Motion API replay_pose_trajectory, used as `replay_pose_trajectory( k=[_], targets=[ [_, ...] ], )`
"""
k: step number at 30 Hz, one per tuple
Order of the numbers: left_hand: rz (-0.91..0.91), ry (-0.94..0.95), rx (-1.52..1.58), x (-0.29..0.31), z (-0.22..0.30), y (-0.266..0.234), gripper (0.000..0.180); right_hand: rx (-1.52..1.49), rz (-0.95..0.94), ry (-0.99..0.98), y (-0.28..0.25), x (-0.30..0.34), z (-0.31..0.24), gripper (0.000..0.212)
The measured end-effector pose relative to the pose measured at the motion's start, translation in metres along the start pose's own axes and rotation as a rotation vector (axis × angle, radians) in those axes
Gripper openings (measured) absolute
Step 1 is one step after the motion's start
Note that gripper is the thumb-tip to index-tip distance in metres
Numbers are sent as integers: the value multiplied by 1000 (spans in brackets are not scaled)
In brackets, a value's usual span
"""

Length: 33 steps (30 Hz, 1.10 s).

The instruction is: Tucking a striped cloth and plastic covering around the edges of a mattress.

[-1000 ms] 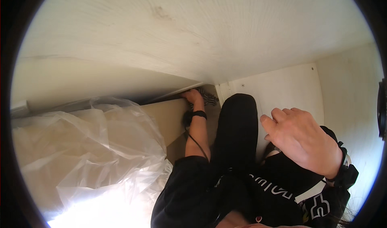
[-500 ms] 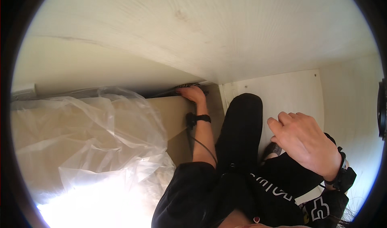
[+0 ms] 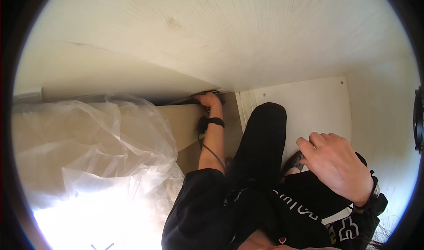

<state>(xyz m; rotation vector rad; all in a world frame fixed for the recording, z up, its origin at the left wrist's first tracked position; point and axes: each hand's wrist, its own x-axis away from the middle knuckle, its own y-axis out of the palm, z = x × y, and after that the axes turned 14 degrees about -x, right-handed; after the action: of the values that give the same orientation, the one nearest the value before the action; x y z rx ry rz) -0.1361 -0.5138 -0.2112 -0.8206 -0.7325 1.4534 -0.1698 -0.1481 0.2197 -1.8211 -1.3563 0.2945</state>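
Observation:
My left hand [image 3: 208, 100] reaches down into the narrow gap between the pale wall and a beige panel-like piece [image 3: 190, 117]. Its fingertips are hidden beside a dark, patterned thing [image 3: 216, 92] too small and shaded to name, so their grip does not show. Over my lap, my right hand [image 3: 333, 161] hovers back side up. Its fingers are loosely bent, thumb apart from the forefinger, and I see nothing in it.
Clear plastic sheeting [image 3: 128, 139] drapes over the beige piece on the left, with bright glare below. A whitish wood-grain board [image 3: 247, 33] spans the top. A white panel [image 3: 316, 104] with screws lies beyond my bent knee [image 3: 267, 122]. A pale side wall [image 3: 384, 104] closes the right.
My left hand has gone slightly deeper into the gap, its wrist shifting a little left and up. My right hand has dropped slightly. The view has shifted a little.

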Motion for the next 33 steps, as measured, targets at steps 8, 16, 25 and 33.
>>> replay_pose_trajectory(
  k=[8, 16, 25, 33],
  targets=[
    [31, 380, 124, 109, 23, -1, 63, 2, -20, -16, 1, 3, -4, 25],
    [-263, 519, 283, 107, 29, -33, 43, 14, -31, -28, 1, 0, -11, 22],
    [-489, 278, -285, 102, -10, -53, 44, 84, -34, 42, 4, -6, -17, 22],
    [-217, 506, -637, 78, -16, -37, 70, 114, -23, 45, 9, -10, -21, 24]
  ],
)
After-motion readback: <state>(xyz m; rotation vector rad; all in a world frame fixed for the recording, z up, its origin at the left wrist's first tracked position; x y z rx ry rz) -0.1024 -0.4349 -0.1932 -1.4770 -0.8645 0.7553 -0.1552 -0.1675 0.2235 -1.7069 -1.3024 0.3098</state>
